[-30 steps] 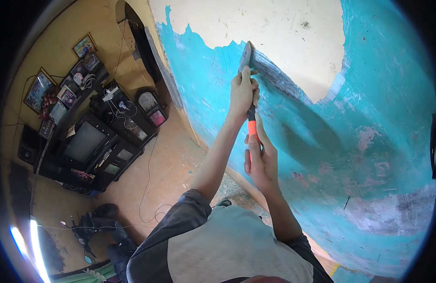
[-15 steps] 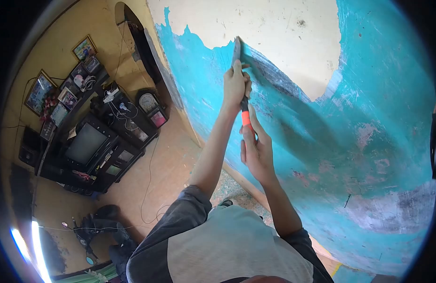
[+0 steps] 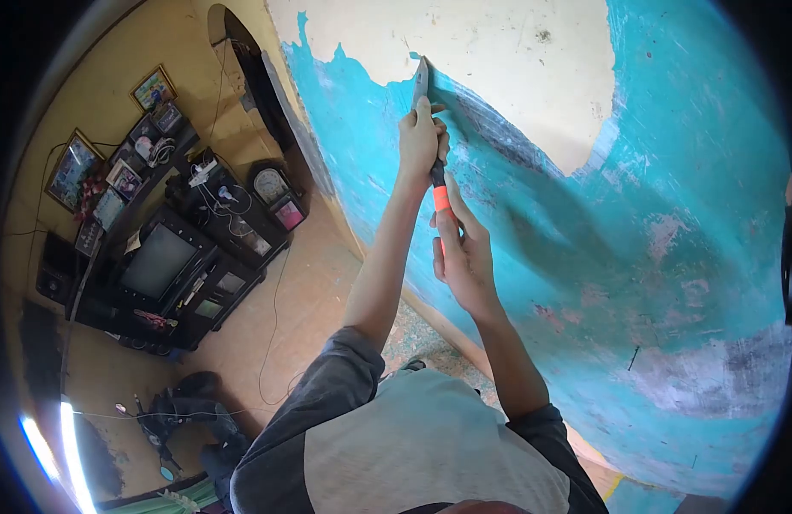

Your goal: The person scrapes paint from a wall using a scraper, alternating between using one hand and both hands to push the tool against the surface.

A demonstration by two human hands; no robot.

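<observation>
A scraper [image 3: 422, 79] with a metal blade and a black and orange handle points up the wall, its tip at the edge between turquoise paint [image 3: 533, 223] and a bare cream patch [image 3: 516, 68]. My left hand [image 3: 420, 141] is wrapped round the tool just below the blade. Lower down, my right hand [image 3: 466, 261] grips the orange part of the handle. A small turquoise flake [image 3: 414, 56] shows beside the blade's tip on the cream surface.
On the left stands a dark cabinet [image 3: 229, 287] with a television [image 3: 159, 261], picture frames and cables. A doorway [image 3: 272, 103] opens behind it. A motorbike [image 3: 186, 411] is at the lower left. Paint debris [image 3: 417, 338] lies on the floor by the wall.
Both hands and the scraper have moved slightly up and left. A small turquoise flake now shows apart from the paint edge near the tip.
</observation>
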